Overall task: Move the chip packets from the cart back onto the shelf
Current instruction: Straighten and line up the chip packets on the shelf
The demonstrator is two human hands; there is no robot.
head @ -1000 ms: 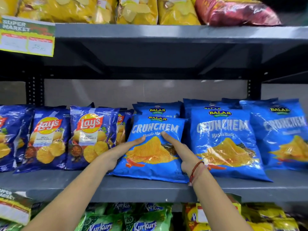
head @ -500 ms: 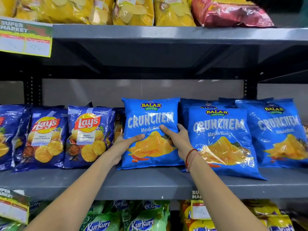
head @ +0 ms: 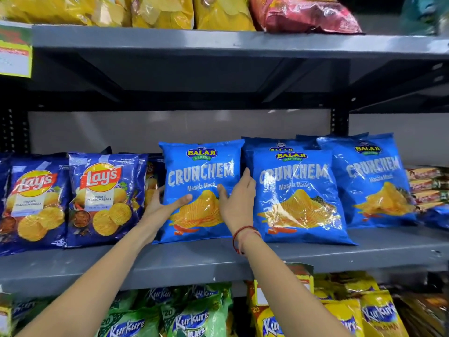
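Observation:
A blue Crunchem packet (head: 201,171) stands upright on the grey middle shelf (head: 218,261), between the Lay's packets and the other Crunchem packets. My left hand (head: 162,205) grips its left edge, thumb across the front. My right hand (head: 237,203) holds its right edge, fingers reaching behind it and thumb on the front. A red thread circles the right wrist. The cart is out of view.
Two more Crunchem packets (head: 296,190) (head: 374,181) stand to the right. Dark blue Lay's packets (head: 104,198) fill the left. Yellow and red packets (head: 218,13) sit on the top shelf. Green and yellow Kurkure packets (head: 189,317) fill the shelf below.
The Crunchem packet went from leaning back at the shelf's front to standing upright and was pushed deeper. Both hands slid to its sides.

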